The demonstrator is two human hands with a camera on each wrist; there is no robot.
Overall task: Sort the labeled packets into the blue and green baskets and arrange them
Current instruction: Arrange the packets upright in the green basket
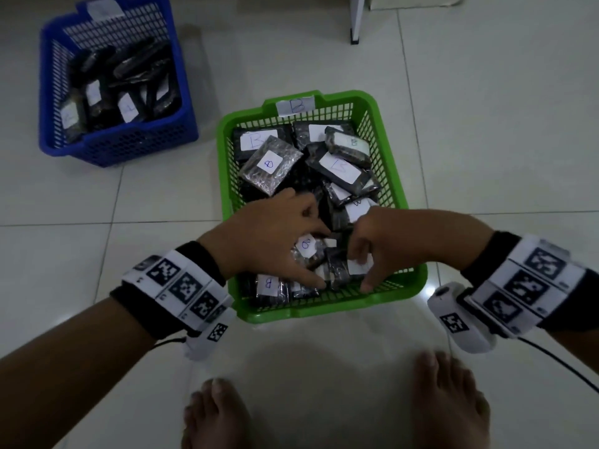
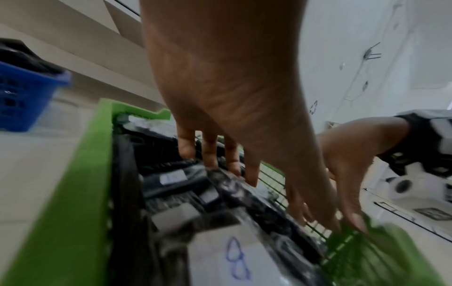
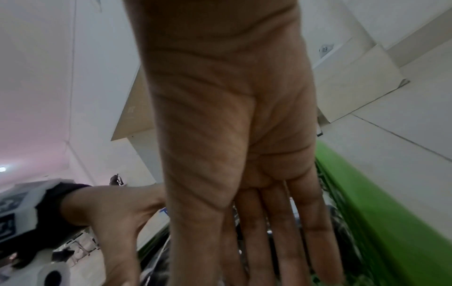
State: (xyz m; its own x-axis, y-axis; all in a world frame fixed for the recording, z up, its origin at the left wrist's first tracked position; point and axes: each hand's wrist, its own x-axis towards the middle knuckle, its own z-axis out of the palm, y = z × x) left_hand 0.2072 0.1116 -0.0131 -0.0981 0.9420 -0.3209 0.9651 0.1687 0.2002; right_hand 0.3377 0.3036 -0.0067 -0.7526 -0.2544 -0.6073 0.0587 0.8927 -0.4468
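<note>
The green basket (image 1: 327,311), tagged B, is full of dark packets with white B labels. Both my hands are inside its near end. My left hand (image 1: 285,241) has straight fingers spread over the packets and its thumb down by the near wall. In the left wrist view these fingertips (image 2: 210,160) touch the packet tops. My right hand (image 1: 372,241) rests its fingers on a white-labelled packet (image 1: 358,267), thumb at the basket wall. Its fingers (image 3: 276,232) look straight in the right wrist view. A B packet (image 1: 306,246) lies between the hands. The blue basket (image 1: 129,147) holds more packets.
Pale floor tiles surround both baskets. My bare feet (image 1: 337,413) stand just in front of the green basket. A white furniture leg (image 1: 355,21) is at the far top. A cable (image 1: 564,367) trails from my right wrist.
</note>
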